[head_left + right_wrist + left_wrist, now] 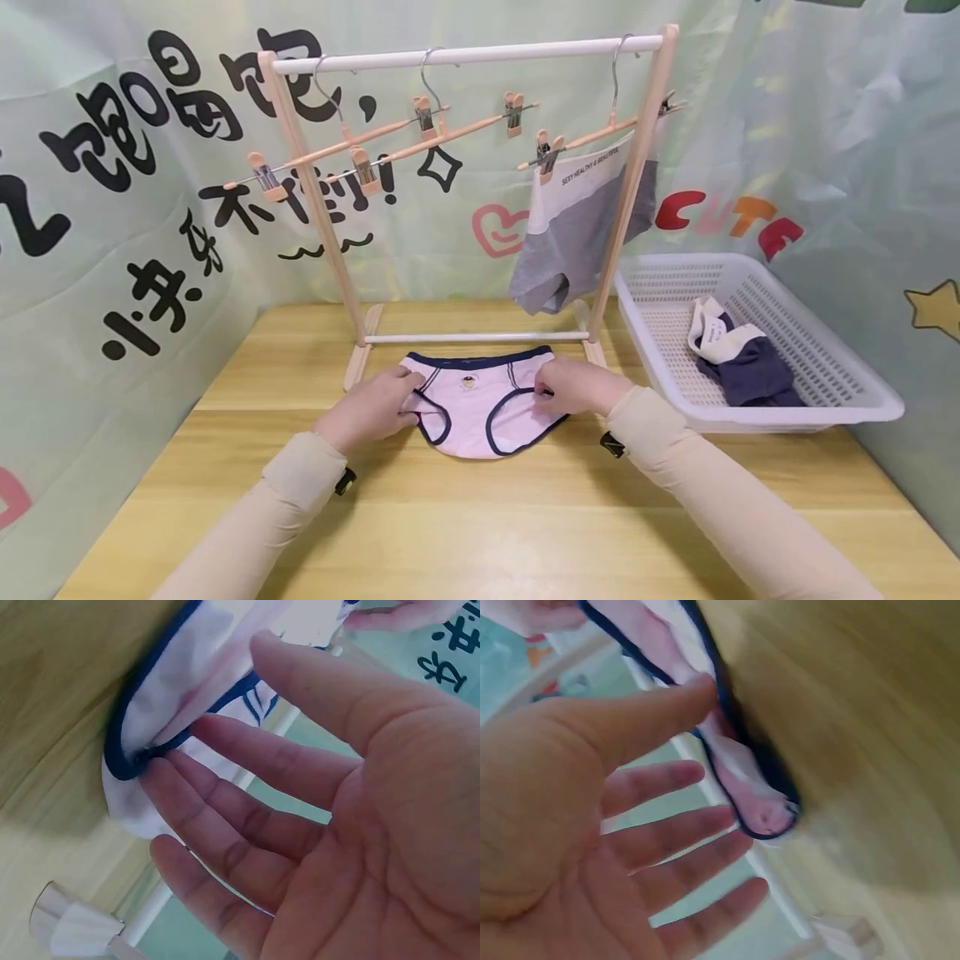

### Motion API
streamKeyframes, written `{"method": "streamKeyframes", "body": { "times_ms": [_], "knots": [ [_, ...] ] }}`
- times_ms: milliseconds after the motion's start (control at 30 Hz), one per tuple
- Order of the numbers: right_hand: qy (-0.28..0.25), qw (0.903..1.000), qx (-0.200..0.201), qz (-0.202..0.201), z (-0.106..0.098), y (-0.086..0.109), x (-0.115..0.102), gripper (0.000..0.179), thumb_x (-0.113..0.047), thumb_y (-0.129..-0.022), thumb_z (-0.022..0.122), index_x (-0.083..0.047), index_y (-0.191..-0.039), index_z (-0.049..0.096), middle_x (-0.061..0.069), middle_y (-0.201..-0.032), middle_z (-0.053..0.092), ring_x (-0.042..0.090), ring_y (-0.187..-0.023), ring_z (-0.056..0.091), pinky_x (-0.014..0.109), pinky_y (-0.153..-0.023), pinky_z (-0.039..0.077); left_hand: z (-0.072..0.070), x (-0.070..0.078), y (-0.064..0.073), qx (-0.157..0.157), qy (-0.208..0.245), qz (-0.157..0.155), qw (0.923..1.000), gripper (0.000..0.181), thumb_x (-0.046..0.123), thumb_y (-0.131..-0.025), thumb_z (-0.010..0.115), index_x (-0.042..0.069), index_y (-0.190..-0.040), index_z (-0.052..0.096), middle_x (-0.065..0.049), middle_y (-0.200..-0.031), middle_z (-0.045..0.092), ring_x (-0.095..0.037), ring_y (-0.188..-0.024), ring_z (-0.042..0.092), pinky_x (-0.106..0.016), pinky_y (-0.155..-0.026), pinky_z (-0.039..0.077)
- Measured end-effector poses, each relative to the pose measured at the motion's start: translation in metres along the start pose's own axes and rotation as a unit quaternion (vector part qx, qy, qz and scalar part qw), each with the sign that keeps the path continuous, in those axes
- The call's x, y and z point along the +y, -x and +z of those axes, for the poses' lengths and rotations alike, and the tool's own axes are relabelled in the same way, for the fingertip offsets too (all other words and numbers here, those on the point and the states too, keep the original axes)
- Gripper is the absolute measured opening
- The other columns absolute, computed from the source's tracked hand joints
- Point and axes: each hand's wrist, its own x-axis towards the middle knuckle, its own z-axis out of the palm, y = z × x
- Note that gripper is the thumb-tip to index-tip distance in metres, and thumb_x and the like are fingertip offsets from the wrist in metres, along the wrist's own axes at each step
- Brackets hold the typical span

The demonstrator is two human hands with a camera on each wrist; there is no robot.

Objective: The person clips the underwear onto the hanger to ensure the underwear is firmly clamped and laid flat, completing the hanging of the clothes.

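Pink underpants [468,421] with dark navy trim lie spread on the wooden table, waistband toward the rack. My left hand [375,407] is at their left side. In the left wrist view its fingers [682,847] are spread and fairly straight, with the thumb over the navy edge. My right hand [577,385] touches the right side near the leg opening. The right wrist view shows its fingers [217,817] extended, tips against the trimmed edge, thumb apart from them. Neither hand is curled round the cloth.
Behind the underpants stands a wooden rack [468,56] with clip hangers [442,139]. Grey-and-white underpants [573,217] hang from its right hanger. To the right, a white plastic basket [813,414] holds dark navy clothing [750,367]. A printed curtain [427,275] surrounds the table.
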Motion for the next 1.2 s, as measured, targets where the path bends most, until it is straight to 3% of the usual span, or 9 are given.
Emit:
{"method": "streamKeyframes", "body": {
  "times_ms": [100, 167, 233, 400, 533, 700, 867, 1033, 1200],
  "knots": [
    [0.003, 1.0000, 0.005, 0.002, -0.003, 0.003, 0.002, 0.016, -0.023, -0.096, 0.081, -0.009, -0.090, 0.077, 0.000, -0.083, 0.068, 0.013, -0.077, 0.058, 0.032, -0.075, 0.053, -0.005, 0.009, 0.002, 0.044, -0.008, 0.041, 0.9982, 0.026, 0.014, -0.085, 0.089, 0.009, -0.104, 0.072, -0.006, -0.098, 0.067, -0.021, -0.085, 0.066, -0.038, -0.076, 0.059],
    [0.010, 0.9997, 0.016, -0.013, -0.005, 0.005, 0.001, 0.014, -0.021, -0.094, 0.082, -0.009, -0.091, 0.077, 0.000, -0.084, 0.068, 0.013, -0.079, 0.057, 0.032, -0.076, 0.052, -0.008, 0.015, 0.004, 0.044, -0.003, 0.061, 0.9972, 0.021, 0.010, -0.082, 0.090, 0.012, -0.091, 0.071, -0.002, -0.092, 0.065, -0.016, -0.080, 0.062, -0.034, -0.072, 0.055],
    [0.001, 0.9993, 0.020, -0.030, -0.004, 0.006, -0.002, 0.011, -0.018, -0.092, 0.084, -0.011, -0.089, 0.077, -0.002, -0.082, 0.067, 0.011, -0.078, 0.056, 0.029, -0.076, 0.051, -0.009, 0.020, 0.007, 0.022, 0.010, 0.068, 0.9974, 0.020, 0.011, -0.080, 0.091, 0.014, -0.085, 0.072, 0.000, -0.090, 0.068, -0.013, -0.079, 0.062, -0.032, -0.072, 0.055],
    [-0.046, 0.9973, -0.009, -0.057, 0.002, 0.013, -0.017, 0.016, -0.020, -0.084, 0.092, -0.016, -0.085, 0.077, -0.008, -0.080, 0.066, 0.005, -0.075, 0.054, 0.023, -0.073, 0.049, -0.002, 0.021, 0.009, -0.016, 0.031, 0.086, 0.9957, 0.019, 0.022, -0.081, 0.094, 0.018, -0.088, 0.077, 0.003, -0.093, 0.073, -0.010, -0.084, 0.064, -0.031, -0.078, 0.057],
    [-0.066, 0.9934, -0.034, -0.087, 0.013, 0.015, -0.027, 0.021, -0.022, -0.078, 0.096, -0.016, -0.085, 0.077, -0.008, -0.079, 0.069, 0.001, -0.072, 0.053, 0.021, -0.071, 0.049, 0.006, 0.019, 0.008, -0.005, 0.049, 0.116, 0.9921, 0.015, 0.018, -0.083, 0.091, 0.018, -0.086, 0.077, 0.003, -0.089, 0.072, -0.013, -0.084, 0.065, -0.029, -0.077, 0.057],
    [-0.060, 0.9899, -0.028, -0.125, 0.022, 0.014, -0.032, 0.018, -0.013, -0.082, 0.092, -0.016, -0.081, 0.074, -0.011, -0.072, 0.064, -0.002, -0.067, 0.050, 0.019, -0.069, 0.047, 0.012, 0.018, 0.007, 0.019, 0.071, 0.142, 0.9872, 0.018, 0.010, -0.085, 0.087, 0.017, -0.078, 0.072, 0.001, -0.083, 0.065, -0.010, -0.077, 0.059, -0.025, -0.072, 0.052],
    [-0.055, 0.9877, -0.013, -0.146, 0.026, 0.012, -0.030, 0.018, -0.021, -0.087, 0.090, -0.019, -0.082, 0.073, -0.015, -0.070, 0.061, -0.004, -0.066, 0.051, 0.019, -0.068, 0.048, 0.008, 0.017, 0.007, 0.011, 0.136, 0.131, 0.9819, 0.020, 0.007, -0.090, 0.081, 0.016, -0.080, 0.067, 0.006, -0.078, 0.064, -0.003, -0.072, 0.054, -0.021, -0.069, 0.048],
    [-0.092, 0.9843, 0.000, -0.151, 0.024, 0.010, -0.026, 0.022, -0.037, -0.092, 0.086, -0.021, -0.085, 0.073, -0.015, -0.073, 0.063, -0.003, -0.065, 0.052, 0.019, -0.066, 0.048, -0.001, 0.018, 0.011, -0.033, 0.183, 0.133, 0.9736, 0.021, 0.007, -0.097, 0.074, 0.016, -0.086, 0.058, 0.010, -0.073, 0.056, -0.002, -0.070, 0.048, -0.021, -0.068, 0.043],
    [-0.125, 0.9794, -0.008, -0.159, 0.024, 0.008, -0.026, 0.023, -0.038, -0.096, 0.082, -0.020, -0.084, 0.075, -0.016, -0.072, 0.064, -0.004, -0.064, 0.051, 0.018, -0.065, 0.047, -0.006, 0.016, 0.015, -0.089, 0.183, 0.152, 0.9672, 0.012, 0.014, -0.097, 0.078, 0.018, -0.089, 0.071, 0.013, -0.082, 0.064, -0.002, -0.076, 0.056, -0.021, -0.076, 0.048]
  ]
}}
